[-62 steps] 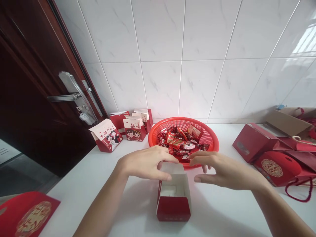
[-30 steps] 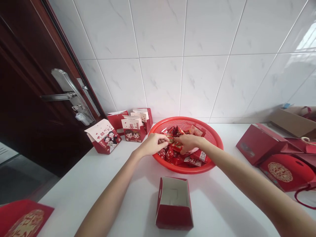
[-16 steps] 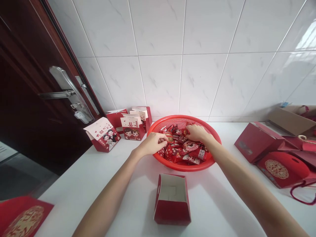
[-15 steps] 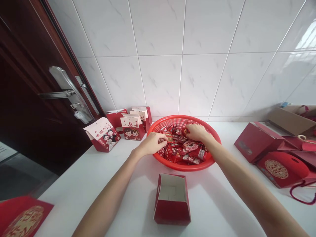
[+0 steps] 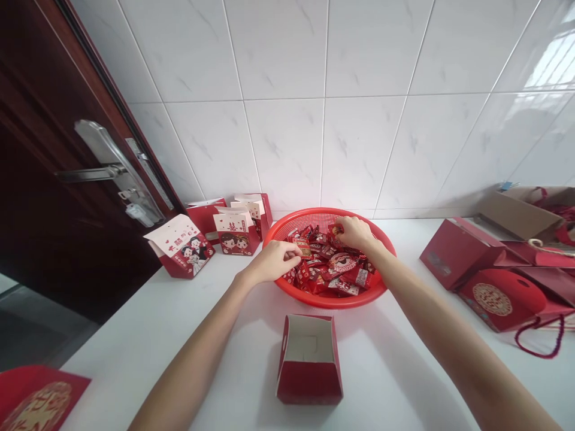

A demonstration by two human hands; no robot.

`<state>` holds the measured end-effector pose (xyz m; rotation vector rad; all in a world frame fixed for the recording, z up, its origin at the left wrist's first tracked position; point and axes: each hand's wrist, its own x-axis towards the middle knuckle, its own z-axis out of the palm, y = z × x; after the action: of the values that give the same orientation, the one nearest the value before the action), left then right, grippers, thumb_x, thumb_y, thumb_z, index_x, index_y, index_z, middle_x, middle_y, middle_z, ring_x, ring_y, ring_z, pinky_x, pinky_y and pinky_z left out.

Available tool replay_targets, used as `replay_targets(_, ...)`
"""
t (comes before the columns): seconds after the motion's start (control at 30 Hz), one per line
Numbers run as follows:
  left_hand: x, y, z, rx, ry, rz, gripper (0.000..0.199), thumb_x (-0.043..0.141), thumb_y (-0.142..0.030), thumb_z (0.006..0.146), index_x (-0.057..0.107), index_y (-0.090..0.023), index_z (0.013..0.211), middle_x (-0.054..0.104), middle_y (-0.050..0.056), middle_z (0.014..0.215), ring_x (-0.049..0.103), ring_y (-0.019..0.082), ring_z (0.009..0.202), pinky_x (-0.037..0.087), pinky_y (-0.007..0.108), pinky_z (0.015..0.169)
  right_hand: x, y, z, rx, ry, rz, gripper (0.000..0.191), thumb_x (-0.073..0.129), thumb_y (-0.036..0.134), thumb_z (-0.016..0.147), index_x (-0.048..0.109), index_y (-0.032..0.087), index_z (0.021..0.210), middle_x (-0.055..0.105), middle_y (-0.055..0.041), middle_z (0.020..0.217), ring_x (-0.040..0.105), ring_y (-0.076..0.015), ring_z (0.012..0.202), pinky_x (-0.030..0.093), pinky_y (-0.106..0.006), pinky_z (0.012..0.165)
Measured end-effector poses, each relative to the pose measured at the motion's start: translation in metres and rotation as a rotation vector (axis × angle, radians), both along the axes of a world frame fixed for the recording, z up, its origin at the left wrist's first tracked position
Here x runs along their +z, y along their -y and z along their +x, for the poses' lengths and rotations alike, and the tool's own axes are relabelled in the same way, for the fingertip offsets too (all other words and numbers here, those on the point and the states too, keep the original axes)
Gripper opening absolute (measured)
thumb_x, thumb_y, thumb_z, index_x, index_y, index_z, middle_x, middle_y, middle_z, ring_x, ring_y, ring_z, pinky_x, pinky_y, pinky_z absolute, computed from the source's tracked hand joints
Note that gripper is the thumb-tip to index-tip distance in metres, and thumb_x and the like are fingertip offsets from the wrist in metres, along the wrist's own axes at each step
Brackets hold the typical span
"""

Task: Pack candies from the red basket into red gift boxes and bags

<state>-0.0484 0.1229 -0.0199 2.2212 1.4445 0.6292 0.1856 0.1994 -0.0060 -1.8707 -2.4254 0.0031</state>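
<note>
A red plastic basket [image 5: 330,302] with a mesh side holds a heap of red wrapped candies [image 5: 340,263]. My left hand [image 5: 275,261] reaches over the basket's left rim, thumb and fingers pinched on a red-and-gold wrapped candy [image 5: 304,246]. Toward the back of the heap, my right hand [image 5: 354,232] has its fingers closed on a red wrapped candy [image 5: 335,230], partly hidden by the hand. In front of the basket, between my forearms, stands a dark red paper box [image 5: 309,383], its top open and its pale inside showing.
Several printed gift boxes [image 5: 193,254] stand at the back left. On the right lie folded red boxes [image 5: 462,254], a red bag with a cord handle [image 5: 498,302] and a cardboard box [image 5: 516,215]. A red packet [image 5: 45,395] is at the front left. The tiled wall [image 5: 287,149] rises behind.
The whole view has shifted slightly, so things appear a little further left. The right hand has lifted slightly with its candy; the left hand stays almost in place.
</note>
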Motion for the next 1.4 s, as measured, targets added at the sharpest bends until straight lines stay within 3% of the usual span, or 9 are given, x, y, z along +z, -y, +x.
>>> replay_targets(0.2, 0.002, 0.001, 0.001, 0.005, 0.003, -0.018, 0.021, 0.058, -0.029, 0.087, 0.075, -0.018, 0.092, 0.075, 0.004, 0.081, 0.068, 0.019, 0.074, 0.052, 0.030, 0.071, 0.003, 0.002, -0.005, 0.043, 0.078, 0.140, 0.049, 0.041, 0.001, 0.091, 0.055, 0.007, 0.138, 0.061, -0.0247, 0.137, 0.052, -0.0364, 0.131, 0.041, -0.046, 0.102)
replay_targets(0.3, 0.001, 0.000, 0.001, 0.004, 0.005, -0.008, 0.022, 0.058, -0.030, 0.086, 0.075, -0.019, 0.091, 0.076, 0.003, 0.081, 0.068, 0.019, 0.074, 0.052, 0.031, 0.071, -0.001, 0.004, -0.013, 0.210, 0.149, 0.101, 0.049, 0.047, -0.001, 0.089, 0.061, 0.011, 0.134, 0.063, -0.0213, 0.136, 0.047, -0.0335, 0.137, 0.036, -0.046, 0.111)
replay_targets(0.47, -0.004, -0.001, 0.000, 0.004, 0.003, 0.004, 0.023, 0.058, -0.031, 0.086, 0.076, -0.020, 0.093, 0.078, 0.003, 0.086, 0.068, 0.019, 0.072, 0.052, 0.031, 0.072, -0.015, 0.005, -0.023, 0.421, 0.273, -0.124, 0.041, 0.060, 0.001, 0.084, 0.073, 0.021, 0.118, 0.075, -0.0125, 0.114, 0.068, -0.0275, 0.111, 0.050, -0.035, 0.092)
replay_targets(0.73, -0.005, -0.002, -0.001, -0.003, 0.089, 0.008, 0.020, 0.061, -0.033, 0.080, 0.078, -0.022, 0.085, 0.078, 0.003, 0.080, 0.068, 0.021, 0.070, 0.051, 0.032, 0.070, -0.025, -0.006, -0.026, 0.412, 0.251, -0.217, 0.031, 0.060, 0.008, 0.087, 0.072, 0.017, 0.113, 0.073, -0.0168, 0.117, 0.069, -0.0322, 0.111, 0.051, -0.037, 0.086)
replay_targets(0.93, -0.006, -0.002, -0.001, 0.013, 0.087, -0.001, 0.024, 0.063, -0.035, 0.080, 0.079, -0.023, 0.093, 0.076, 0.003, 0.076, 0.067, 0.022, 0.068, 0.048, 0.032, 0.066, -0.025, -0.008, -0.023, 0.381, -0.012, -0.246, 0.022, 0.050, 0.010, 0.093, 0.071, 0.013, 0.095, 0.075, -0.0180, 0.103, 0.071, -0.0306, 0.096, 0.051, -0.034, 0.076)
replay_targets(1.07, -0.005, -0.001, 0.000, 0.032, 0.090, -0.003, 0.048, 0.062, -0.039, 0.083, 0.068, -0.023, 0.129, 0.074, 0.002, 0.081, 0.068, 0.023, 0.075, 0.047, 0.031, 0.069, -0.010, 0.000, -0.024, 0.466, -0.298, -0.259, 0.024, 0.042, 0.018, 0.102, 0.065, 0.015, 0.108, 0.074, -0.0110, 0.105, 0.070, -0.0214, 0.096, 0.051, -0.029, 0.080)
replay_targets(1.13, -0.003, 0.000, 0.001, 0.055, 0.109, 0.024, 0.054, 0.063, -0.044, 0.085, 0.063, -0.022, 0.134, 0.072, 0.002, 0.080, 0.068, 0.024, 0.075, 0.045, 0.030, 0.068, -0.003, 0.006, -0.023, 0.522, -0.412, -0.291, 0.025, 0.040, 0.027, 0.105, 0.058, 0.016, 0.119, 0.074, -0.0087, 0.105, 0.070, -0.0179, 0.092, 0.053, -0.027, 0.077)
replay_targets(1.27, -0.003, 0.000, 0.004, 0.071, 0.121, 0.063, 0.033, 0.061, -0.052, 0.087, 0.070, -0.021, 0.094, 0.062, -0.002, 0.065, 0.058, 0.019, 0.061, 0.037, 0.028, 0.059, -0.001, 0.011, -0.020, 0.640, -0.803, -0.532, 0.034, 0.057, 0.048, 0.097, 0.057, 0.018, 0.115, 0.073, -0.0031, 0.085, 0.069, -0.0163, 0.074, 0.053, -0.027, 0.067)
replay_targets(1.4, -0.006, -0.004, 0.003, 0.049, 0.278, 0.068, 0.038, 0.059, -0.051, 0.089, 0.059, -0.020, 0.067, 0.056, -0.004, 0.061, 0.053, 0.015, 0.059, 0.037, 0.027, 0.058, -0.006, 0.006, -0.016, 0.647, -0.959, -0.678, 0.044, 0.073, 0.055, 0.084, 0.059, 0.019, 0.104, 0.068, 0.0018, 0.072, 0.062, -0.0133, 0.063, 0.046, -0.024, 0.057)
